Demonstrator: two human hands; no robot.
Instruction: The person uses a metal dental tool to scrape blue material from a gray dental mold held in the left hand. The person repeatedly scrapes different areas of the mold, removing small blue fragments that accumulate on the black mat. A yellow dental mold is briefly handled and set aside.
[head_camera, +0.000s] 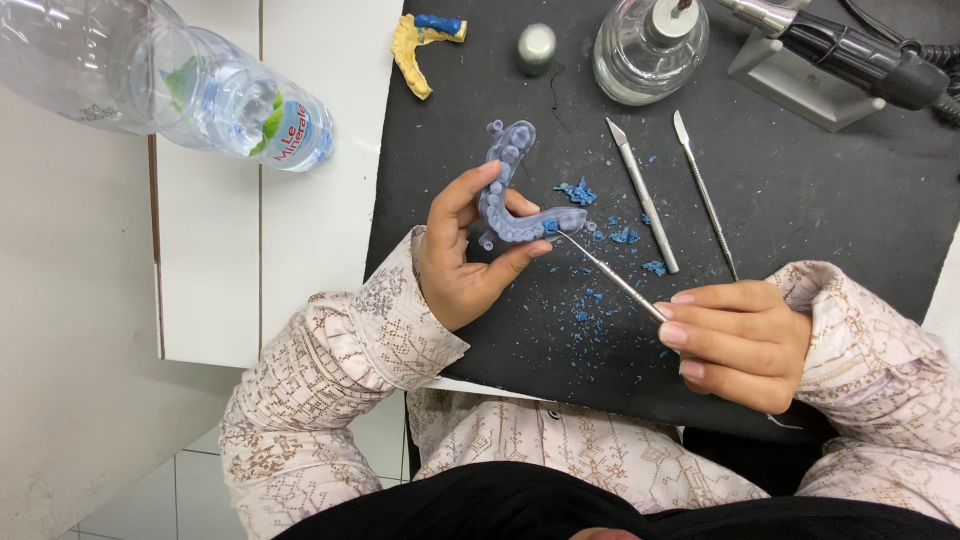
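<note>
Right now L hand (455, 262) grips a grey-blue dental arch model (512, 195) w/ thumb + fingers, held above the black mat (800, 190). R hand (740, 342) pinches a thin metal pick (612, 277), tip touching the model's near end. Blue wax bits (590, 300) lie scattered on mat beneath; two metal spatulas (670, 190) near.

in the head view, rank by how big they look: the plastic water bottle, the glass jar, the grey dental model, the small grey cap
1. Plastic water bottle, though it lies nearer the camera, which inflates it.
2. Glass jar and grey dental model look about alike; no ranking.
3. Small grey cap.
</note>
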